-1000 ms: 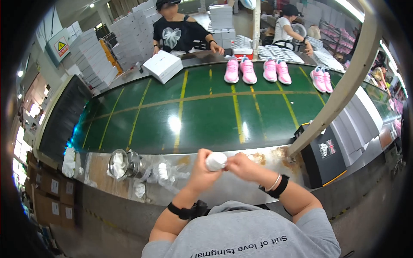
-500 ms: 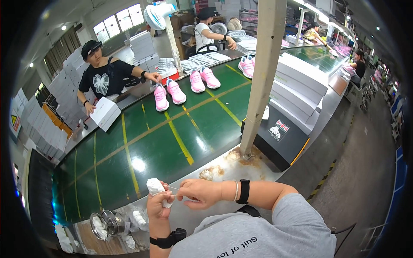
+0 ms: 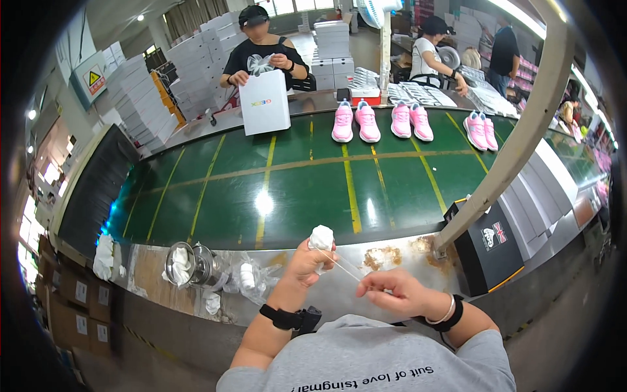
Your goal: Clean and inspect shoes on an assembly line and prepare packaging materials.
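Note:
My left hand (image 3: 302,264) grips a white wadded cloth (image 3: 321,236), whose rounded top sticks up above the fingers. Off to its right, my right hand (image 3: 396,292) pinches a thin pale string (image 3: 344,265), stretched taut from around the cloth. Both hands are raised at the near edge of the metal ledge. Left of them on that ledge lie a shiny metal container (image 3: 206,264) with white cloth (image 3: 179,263) at its mouth, and a white roll (image 3: 247,275) in clear plastic. A small crumpled white piece (image 3: 212,302) rests nearer me.
A green conveyor belt (image 3: 307,209) runs across in front, with pairs of pink sneakers (image 3: 368,124) along its far side. Opposite, a co-worker holds a white box (image 3: 264,104). On my right stand a slanted post (image 3: 496,189), a black box (image 3: 486,251) and stacked white boxes (image 3: 535,196).
My view has swung left and levelled. My right hand has drawn away from my left, lengthening the stretch of string between them. The co-worker's white box now stands upright.

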{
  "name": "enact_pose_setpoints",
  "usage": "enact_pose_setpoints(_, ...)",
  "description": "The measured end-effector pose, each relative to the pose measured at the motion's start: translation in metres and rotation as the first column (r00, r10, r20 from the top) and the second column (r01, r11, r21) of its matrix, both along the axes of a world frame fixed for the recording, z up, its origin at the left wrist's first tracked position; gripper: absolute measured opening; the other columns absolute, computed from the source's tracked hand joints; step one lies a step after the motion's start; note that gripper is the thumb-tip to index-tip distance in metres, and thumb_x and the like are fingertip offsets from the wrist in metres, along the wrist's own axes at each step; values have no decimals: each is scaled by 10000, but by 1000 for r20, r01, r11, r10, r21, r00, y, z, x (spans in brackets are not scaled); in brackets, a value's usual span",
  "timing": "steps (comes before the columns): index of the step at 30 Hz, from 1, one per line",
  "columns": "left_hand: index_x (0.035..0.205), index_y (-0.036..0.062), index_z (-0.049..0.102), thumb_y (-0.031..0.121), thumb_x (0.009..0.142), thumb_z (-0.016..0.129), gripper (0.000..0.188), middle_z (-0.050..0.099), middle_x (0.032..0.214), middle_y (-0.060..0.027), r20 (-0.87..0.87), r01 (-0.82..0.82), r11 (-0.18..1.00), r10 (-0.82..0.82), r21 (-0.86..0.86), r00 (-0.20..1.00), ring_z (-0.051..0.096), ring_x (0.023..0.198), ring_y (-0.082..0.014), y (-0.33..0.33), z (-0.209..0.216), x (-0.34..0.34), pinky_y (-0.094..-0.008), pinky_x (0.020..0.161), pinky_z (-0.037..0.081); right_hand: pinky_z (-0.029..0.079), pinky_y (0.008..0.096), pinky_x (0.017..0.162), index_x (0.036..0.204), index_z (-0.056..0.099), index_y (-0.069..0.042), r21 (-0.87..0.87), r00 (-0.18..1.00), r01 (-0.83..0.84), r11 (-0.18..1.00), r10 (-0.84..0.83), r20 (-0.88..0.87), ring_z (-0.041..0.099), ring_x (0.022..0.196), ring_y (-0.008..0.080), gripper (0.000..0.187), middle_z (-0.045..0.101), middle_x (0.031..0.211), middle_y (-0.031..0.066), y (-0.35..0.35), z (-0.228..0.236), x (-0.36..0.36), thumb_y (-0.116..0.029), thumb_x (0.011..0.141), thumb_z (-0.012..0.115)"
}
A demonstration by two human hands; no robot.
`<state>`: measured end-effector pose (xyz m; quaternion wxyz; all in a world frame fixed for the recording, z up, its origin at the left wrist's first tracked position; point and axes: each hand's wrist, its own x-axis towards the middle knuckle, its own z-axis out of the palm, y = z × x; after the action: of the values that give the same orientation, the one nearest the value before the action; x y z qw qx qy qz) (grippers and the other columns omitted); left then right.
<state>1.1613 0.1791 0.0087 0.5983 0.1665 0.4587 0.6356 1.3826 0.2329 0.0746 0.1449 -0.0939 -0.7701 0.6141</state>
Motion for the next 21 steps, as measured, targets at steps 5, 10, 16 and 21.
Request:
enact_pose_setpoints(5, 878, 61, 532, -73, 624, 641, 307, 543, 758, -30, -79, 31, 999, -29, 25, 996, 536, 578, -152, 12, -13, 3, -287, 483, 411, 372, 268, 481, 964, 593, -30, 109, 992, -104, 989, 95, 83, 422, 496, 92, 168, 451, 548, 12, -19, 5, 5, -83, 843, 488)
enact_pose_setpoints(10, 842, 48, 510, -96, 555, 588, 331, 518, 712, -54, -27, 86, 996, -86, -16, 996, 537, 527, -177, -12, -15, -3, -299, 438, 406, 421, 264, 539, 1002, 576, -1, -138, 987, -159, 978, 155, -38, 497, 596, 97, 216, 547, 702, 77, -17, -10, 2, -11, 831, 445)
enact_pose_setpoints(16, 1009, 6, 560, -2, 759, 593, 253, 580, 930, -81, -758, 579, 721, -117, 380, 642, 590, 828, -215, -28, -12, 28, -327, 745, 487, 481, 326, 755, 1011, 582, 25, 144, 931, -330, 933, 347, -115, 613, 800, 186, 237, 619, 993, 160, -15, 5, -22, 56, 801, 475)
enact_pose_setpoints(21, 1048, 17, 541, 185, 821, 569, 284, 582, 940, -82, -581, 405, 852, -153, 333, 799, 584, 865, -214, -8, -67, 28, -323, 748, 488, 449, 374, 888, 1103, 542, 32, 881, 825, -14, 473, 503, -257, 540, 1095, 317, 308, 558, 1160, 222, -10, 9, -38, -30, 803, 567)
